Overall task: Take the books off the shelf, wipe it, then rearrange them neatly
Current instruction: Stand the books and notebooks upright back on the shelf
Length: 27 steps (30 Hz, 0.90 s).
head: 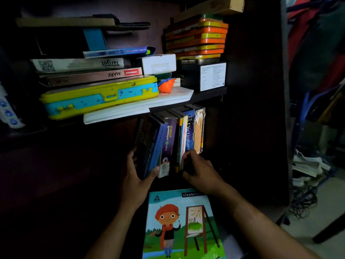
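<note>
Books (169, 143) upright, spines outward, leaning left, left grip (137, 181) and right grip (200, 173) clasping them.

Single head-worn wide-angle view, looking forward and down from close range into a dark shelf unit (209, 94); lower shelf's book row (168, 139) centred, forearms entering from the bottom edge.

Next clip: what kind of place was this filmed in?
Probably a room at home, at a dim storage shelf: upright books including a dictionary, a child's yellow case, and clothes hanging at right.
</note>
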Available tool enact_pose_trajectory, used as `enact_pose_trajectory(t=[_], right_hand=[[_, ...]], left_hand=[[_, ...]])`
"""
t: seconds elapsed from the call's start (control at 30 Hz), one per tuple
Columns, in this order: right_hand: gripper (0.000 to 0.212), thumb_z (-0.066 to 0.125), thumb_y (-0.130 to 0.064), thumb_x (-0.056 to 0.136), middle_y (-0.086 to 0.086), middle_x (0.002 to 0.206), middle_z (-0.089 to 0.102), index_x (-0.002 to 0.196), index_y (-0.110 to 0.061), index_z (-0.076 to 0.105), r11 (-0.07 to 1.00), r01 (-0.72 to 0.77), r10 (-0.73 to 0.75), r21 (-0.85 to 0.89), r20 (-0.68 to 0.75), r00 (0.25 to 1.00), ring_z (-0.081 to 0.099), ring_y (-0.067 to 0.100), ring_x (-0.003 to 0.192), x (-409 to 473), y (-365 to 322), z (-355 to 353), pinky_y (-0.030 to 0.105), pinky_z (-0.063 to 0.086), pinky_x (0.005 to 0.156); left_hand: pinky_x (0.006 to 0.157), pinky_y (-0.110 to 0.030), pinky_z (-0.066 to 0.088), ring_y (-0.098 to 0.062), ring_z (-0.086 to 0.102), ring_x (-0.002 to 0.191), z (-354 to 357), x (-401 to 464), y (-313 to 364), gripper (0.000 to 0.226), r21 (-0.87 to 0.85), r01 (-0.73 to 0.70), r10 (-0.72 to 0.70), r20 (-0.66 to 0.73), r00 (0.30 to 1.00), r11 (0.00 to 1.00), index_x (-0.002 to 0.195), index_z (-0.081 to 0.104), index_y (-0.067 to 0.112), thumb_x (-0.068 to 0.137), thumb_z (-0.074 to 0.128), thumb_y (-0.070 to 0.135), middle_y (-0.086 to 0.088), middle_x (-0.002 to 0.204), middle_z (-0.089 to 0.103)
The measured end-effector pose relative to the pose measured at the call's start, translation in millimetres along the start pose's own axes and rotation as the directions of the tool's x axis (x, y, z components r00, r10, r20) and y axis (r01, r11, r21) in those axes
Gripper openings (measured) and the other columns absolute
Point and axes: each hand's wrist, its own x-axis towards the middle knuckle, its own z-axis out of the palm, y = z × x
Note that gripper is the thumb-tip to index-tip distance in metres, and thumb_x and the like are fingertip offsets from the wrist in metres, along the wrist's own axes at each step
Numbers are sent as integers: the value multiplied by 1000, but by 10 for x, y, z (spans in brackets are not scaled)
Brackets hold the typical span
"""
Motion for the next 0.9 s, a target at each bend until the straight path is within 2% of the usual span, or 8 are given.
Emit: enact_pose_trajectory(t=[0.07, 0.2, 0.4, 0.47, 0.57, 0.63, 0.77, 0.9], right_hand=[[36, 63, -52, 92, -15, 127, 49, 123, -42, 48, 995, 21, -19, -94, 25, 1000, 43, 10, 124, -74, -5, -36, 43, 43, 107], [61, 50, -80, 84, -16, 138, 45, 130, -41, 52, 926, 146, -86, -349, 182, 979, 35, 8, 132, -335, 71, -33, 40, 23, 116], [38, 52, -71, 88, -16, 110, 51, 95, -34, 54, 943, 169, -143, -286, 108, 984, 48, 5, 105, -398, 113, -18, 32, 40, 94], [37, 56, -65, 90, -15, 96, 56, 91, -28, 55, 970, 179, -172, -164, 55, 984, 52, 2, 89, -405, 112, -25, 29, 44, 81], [29, 67, -38, 96, -10, 72, 55, 87, -15, 52, 950, 120, -92, 288, -107, 990, 49, 1, 67, -420, 161, -58, 26, 42, 60], [33, 70, -34, 94, -4, 71, 58, 86, -9, 50, 853, 111, -11, 510, -196, 981, 54, 9, 67, -423, 185, -91, 27, 44, 57], [33, 74, -21, 90, -1, 69, 68, 87, 0, 49, 777, 129, 73, 616, -292, 954, 67, 11, 66, -446, 108, -136, 26, 52, 53], [27, 77, -39, 86, -7, 89, 64, 90, -24, 54, 956, 120, 85, 267, -646, 759, 64, 19, 87, -453, 171, -152, 46, 53, 75]], left_hand=[[99, -39, 46, -17, 47, 133, -7, -7, 20, 94, -18, -8, 8, 2, 1000, 1000, 154, 23, 40, 78, 77, 51, 1, 151, 44], [97, -33, 41, -15, 43, 135, -4, -16, 77, 92, -25, -18, 18, -8, 1000, 1000, 155, 23, 38, 83, 80, 40, 1, 156, 39], [109, -43, 41, -20, 41, 139, -25, -30, 110, 90, -47, -23, 21, -36, 999, 999, 153, 28, 37, 81, 80, 50, 0, 155, 38], [106, -38, 42, -20, 48, 130, -52, -11, 142, 80, -9, -103, 100, -154, 983, 995, 148, 39, 33, 82, 74, 60, -2, 144, 45], [85, -29, 47, -17, 57, 91, -74, -32, 227, 44, 106, -329, 346, -296, 891, 938, 120, 62, 19, 88, 63, 49, 2, 108, 56], [69, -29, 49, -13, 59, 72, -71, -80, 314, 30, 31, -382, 383, -122, 916, 924, 99, 68, 24, 85, 64, 50, 10, 86, 62], [66, -20, 51, 2, 67, 70, -43, -119, 370, 41, -212, -103, 187, 430, 883, 972, 98, 71, 34, 64, 75, 58, 20, 75, 73], [78, -41, 60, -16, 76, 90, 52, -174, 339, 33, -220, -48, 151, 479, 865, 974, 103, 60, 42, 75, 72, 54, 2, 100, 79]])
